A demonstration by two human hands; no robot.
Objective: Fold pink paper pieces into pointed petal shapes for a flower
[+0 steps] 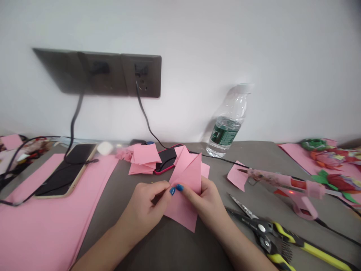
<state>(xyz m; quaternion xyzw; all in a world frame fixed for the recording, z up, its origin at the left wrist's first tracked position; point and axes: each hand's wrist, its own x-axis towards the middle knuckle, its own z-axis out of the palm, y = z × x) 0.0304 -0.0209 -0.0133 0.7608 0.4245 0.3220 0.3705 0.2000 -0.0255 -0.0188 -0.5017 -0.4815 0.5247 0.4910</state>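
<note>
A pink paper piece (186, 173), folded with slanting creases, is held up over the grey table between my two hands. My left hand (150, 203) pinches its left edge between thumb and fingers. From the right, my right hand (207, 199) grips it with the thumb on the front face and the fingers hidden behind. Both blue-nailed thumbs almost meet at the paper's middle. Just behind the hands, small pink paper squares (144, 156) lie stacked, partly over a dark phone with a red edge (166, 160).
To the right lie a pink glue gun (296, 188), a small pink paper square (237, 175) and yellow-black pliers (265, 231). A water bottle (227, 126) leans against the wall. At left, a phone (69, 169) rests on large pink sheets (53, 233). Paper flowers (334, 156) sit far right.
</note>
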